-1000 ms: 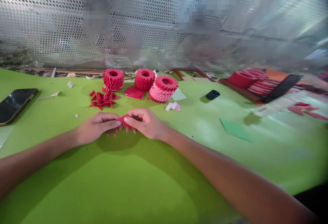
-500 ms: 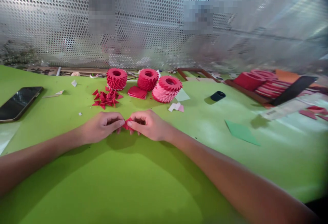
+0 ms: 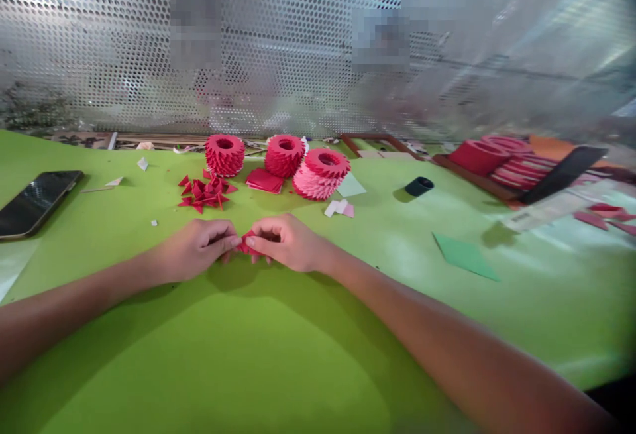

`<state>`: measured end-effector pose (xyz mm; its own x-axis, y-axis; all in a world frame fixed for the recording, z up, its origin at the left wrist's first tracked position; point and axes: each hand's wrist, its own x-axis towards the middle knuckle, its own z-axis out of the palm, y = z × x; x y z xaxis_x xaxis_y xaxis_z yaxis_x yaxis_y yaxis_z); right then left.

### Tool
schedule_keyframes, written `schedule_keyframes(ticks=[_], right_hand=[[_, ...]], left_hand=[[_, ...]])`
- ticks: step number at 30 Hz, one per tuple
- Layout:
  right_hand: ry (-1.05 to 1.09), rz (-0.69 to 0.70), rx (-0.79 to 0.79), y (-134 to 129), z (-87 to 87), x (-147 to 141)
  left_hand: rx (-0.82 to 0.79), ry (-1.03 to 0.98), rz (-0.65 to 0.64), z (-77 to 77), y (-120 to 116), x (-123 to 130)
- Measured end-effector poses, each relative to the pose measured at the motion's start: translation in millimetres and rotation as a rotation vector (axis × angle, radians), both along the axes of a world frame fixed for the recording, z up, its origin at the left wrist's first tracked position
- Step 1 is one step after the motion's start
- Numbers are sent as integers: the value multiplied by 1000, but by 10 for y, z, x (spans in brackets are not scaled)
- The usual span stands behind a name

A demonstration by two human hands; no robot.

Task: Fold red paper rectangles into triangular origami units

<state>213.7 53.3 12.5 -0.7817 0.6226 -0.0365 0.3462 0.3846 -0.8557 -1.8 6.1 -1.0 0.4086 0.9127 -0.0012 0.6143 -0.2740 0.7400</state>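
Note:
Between my two hands is a small piece of red folded paper (image 3: pixel 244 244), pinched from both sides just above the green table. My left hand (image 3: pixel 203 248) grips its left end between thumb and fingers. On the right end, my right hand (image 3: pixel 283 242) is closed with the thumb on top; its fingers partly cover the paper. Beyond my left hand lies a pile of red folded paper triangles (image 3: pixel 205 193). A stack of red paper squares (image 3: pixel 265 180) sits behind my hands.
Ring-shaped folded-paper pieces, one red (image 3: pixel 224 156), another red (image 3: pixel 285 156) and one pink-and-red (image 3: pixel 322 174), stand at the back. A phone (image 3: pixel 37 203) lies left. To the right are a dark cylinder (image 3: pixel 420 186), green paper (image 3: pixel 465 257) and a filled brown tray (image 3: pixel 477 179).
The whole view has shifted slightly. My hands keep their pinch on the red paper in nearly the same place; nothing else has visibly moved.

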Motion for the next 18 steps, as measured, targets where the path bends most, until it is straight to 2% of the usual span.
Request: schedule_keyframes(ticks=[8,15,18], right_hand=[[35,-6,-41,22,-18,25],[88,-5,-105,14,-19,20],[139,17,-190,1,-25,3]], left_hand=[[39,-70,-31,-65,34,-38],[-21,-142,-60,-8,11,-36],[61,-166,-65,-21,-41,-34]])
